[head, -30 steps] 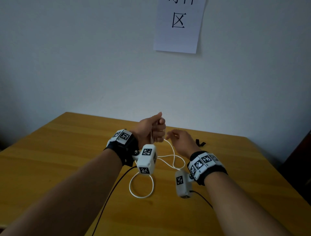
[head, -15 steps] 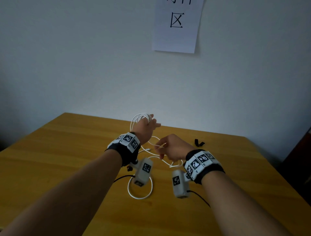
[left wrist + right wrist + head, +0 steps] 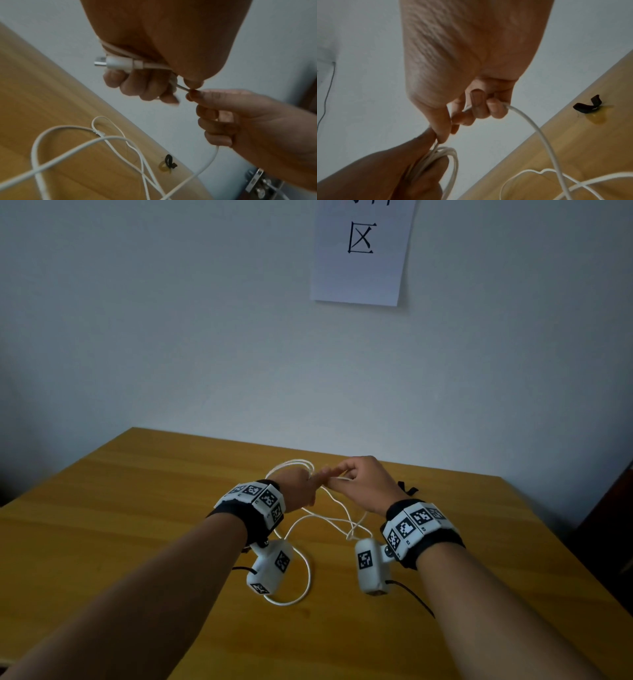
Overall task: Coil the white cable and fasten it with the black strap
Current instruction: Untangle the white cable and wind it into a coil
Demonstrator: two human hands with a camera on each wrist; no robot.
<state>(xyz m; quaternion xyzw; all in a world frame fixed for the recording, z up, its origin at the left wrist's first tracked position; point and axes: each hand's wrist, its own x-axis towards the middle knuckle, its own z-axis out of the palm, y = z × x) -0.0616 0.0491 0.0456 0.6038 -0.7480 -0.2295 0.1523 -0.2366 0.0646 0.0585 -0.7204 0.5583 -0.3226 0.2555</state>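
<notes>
My left hand (image 3: pixel 301 486) holds several loops of the white cable (image 3: pixel 291 465) above the wooden table (image 3: pixel 102 508). In the left wrist view its fingers (image 3: pixel 137 83) curl round the loops, and the cable's plug (image 3: pixel 116 63) sticks out beside them. My right hand (image 3: pixel 359 484) pinches the running cable right next to the left hand; in the right wrist view the cable (image 3: pixel 539 132) passes through its curled fingers (image 3: pixel 479 105). Loose cable (image 3: pixel 308 570) trails on the table below. The black strap (image 3: pixel 407 489) lies behind the right hand, untouched.
A paper sign (image 3: pixel 359 251) hangs on the pale wall behind the table. The table's right edge (image 3: pixel 582 559) borders a dark object. Thin black leads (image 3: pixel 411 594) run from the wrist cameras along my forearms.
My right hand has risen and moved up to the left hand, bringing more cable to the loops. The left hand has turned and lowered slightly.
</notes>
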